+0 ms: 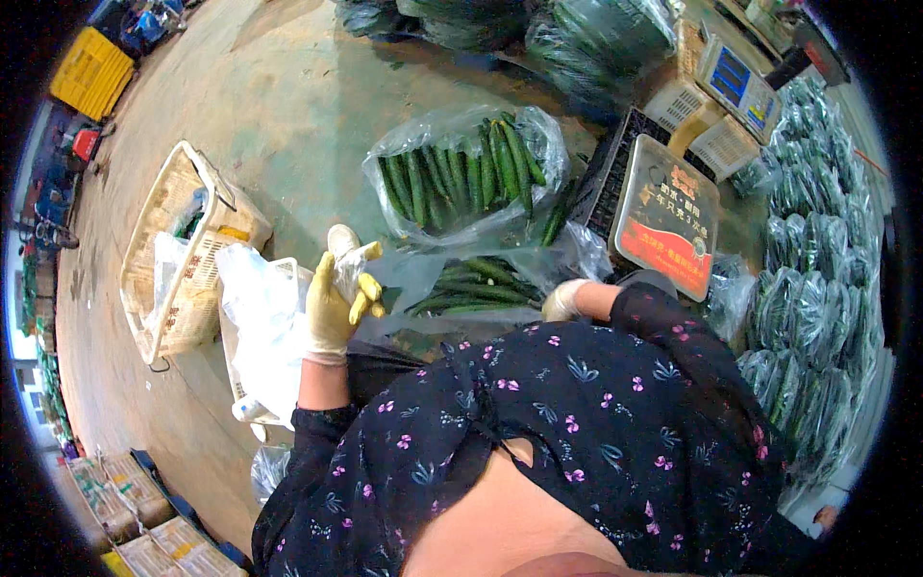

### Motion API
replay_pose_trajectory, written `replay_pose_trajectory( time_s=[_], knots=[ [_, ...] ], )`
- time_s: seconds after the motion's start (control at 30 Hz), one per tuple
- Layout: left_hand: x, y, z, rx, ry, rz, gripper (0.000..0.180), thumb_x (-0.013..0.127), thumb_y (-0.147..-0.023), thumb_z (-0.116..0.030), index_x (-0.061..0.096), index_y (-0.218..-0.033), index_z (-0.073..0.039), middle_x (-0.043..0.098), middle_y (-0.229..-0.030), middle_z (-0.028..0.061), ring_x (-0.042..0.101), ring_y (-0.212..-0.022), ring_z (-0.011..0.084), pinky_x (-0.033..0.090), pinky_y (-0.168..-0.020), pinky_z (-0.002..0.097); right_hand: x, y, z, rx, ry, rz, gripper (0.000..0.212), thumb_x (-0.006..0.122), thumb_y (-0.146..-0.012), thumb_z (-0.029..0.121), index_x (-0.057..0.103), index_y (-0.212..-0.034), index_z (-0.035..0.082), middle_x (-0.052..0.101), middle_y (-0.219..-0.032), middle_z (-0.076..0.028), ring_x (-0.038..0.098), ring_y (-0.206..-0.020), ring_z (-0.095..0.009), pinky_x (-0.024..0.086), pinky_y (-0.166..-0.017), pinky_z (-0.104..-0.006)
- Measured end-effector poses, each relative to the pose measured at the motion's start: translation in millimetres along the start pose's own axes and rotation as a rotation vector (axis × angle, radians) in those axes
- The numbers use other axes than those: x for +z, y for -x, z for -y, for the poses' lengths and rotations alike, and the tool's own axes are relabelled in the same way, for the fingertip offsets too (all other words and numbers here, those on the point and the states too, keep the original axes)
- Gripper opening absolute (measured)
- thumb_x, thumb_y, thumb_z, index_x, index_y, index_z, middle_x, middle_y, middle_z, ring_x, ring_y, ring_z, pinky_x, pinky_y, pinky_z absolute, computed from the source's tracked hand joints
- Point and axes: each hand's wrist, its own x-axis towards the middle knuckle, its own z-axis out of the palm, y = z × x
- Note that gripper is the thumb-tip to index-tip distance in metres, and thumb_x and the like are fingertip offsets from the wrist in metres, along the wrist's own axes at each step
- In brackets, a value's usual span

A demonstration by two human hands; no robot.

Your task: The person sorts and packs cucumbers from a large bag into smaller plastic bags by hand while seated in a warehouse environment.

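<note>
From up here I look down on a bare, greenish concrete floor [269, 106], worn and stained, that runs from my knees out to the far edge of the view. My left hand [338, 298], in a yellowish glove, is raised with its fingers curled around a bunched piece of clear plastic bag [348, 262], gripping it just above my lap. My right hand [562, 300], also gloved, reaches forward under my dark floral sleeve; its fingers are hidden, so I cannot tell whether they are spread or closed. It sits just beside a flat bag of cucumbers [476, 288] lying on the floor in front of me. Beyond that stands a fuller open bag of cucumbers [461, 173]. To the left is a pale wicker basket [178, 250] with white plastic spilling beside it. To the right a platform scale [665, 213] rests on a black crate, and stacks of bagged cucumbers [817, 288] line the right side.
</note>
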Motion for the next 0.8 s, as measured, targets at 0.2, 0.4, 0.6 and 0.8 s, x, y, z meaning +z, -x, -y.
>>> replay_pose_trajectory(
  time_s=[0.2,0.4,0.6,0.8],
  knots=[
    [2,-62,9,-0.118,-0.002,0.09,0.055,0.039,-0.094,-0.039,0.049,-0.114,0.011,0.063,-0.073,0.0163,0.048,-0.039,0.0142,0.052,-0.05,0.0329,-33,73,41,-0.412,-0.202,-0.607,0.057,0.054,-0.082,0.047,0.052,-0.123,0.007,0.056,-0.12,-0.016,0.053,-0.111,-0.028,0.04,-0.096,-0.036],
    [6,-103,43,-0.414,-0.293,0.227,0.043,0.047,-0.093,-0.034,0.056,-0.11,0.004,0.063,-0.071,0.0093,0.053,-0.044,0.0109,0.048,-0.046,0.0224,-174,87,2,-0.758,-1.153,-0.859,0.034,0.057,-0.087,0.024,0.057,-0.115,0.006,0.064,-0.1,-0.005,0.06,-0.088,-0.013,0.048,-0.077,-0.026],
    [25,-104,55,-0.574,-0.236,0.222,0.05,0.048,-0.091,-0.04,0.048,-0.125,-0.004,0.063,-0.072,0.0098,0.053,-0.045,0.0129,0.047,-0.045,0.025,-227,-74,-89,-0.192,-1.882,-0.853,0.055,0.059,-0.082,0.043,0.045,-0.122,0.008,0.056,-0.115,-0.011,0.057,-0.095,-0.026,0.045,-0.083,-0.0443],
    [20,-95,50,-0.582,-0.201,0.074,0.05,0.043,-0.092,-0.043,0.046,-0.129,-0.009,0.062,-0.077,0.0068,0.053,-0.053,0.01,0.042,-0.046,0.021,-266,-167,-82,-0.36,-2.507,-0.666,0.08,0.06,-0.067,0.07,0.044,-0.107,0.003,0.058,-0.102,-0.016,0.058,-0.089,-0.033,0.046,-0.079,-0.0505]
  ],
)
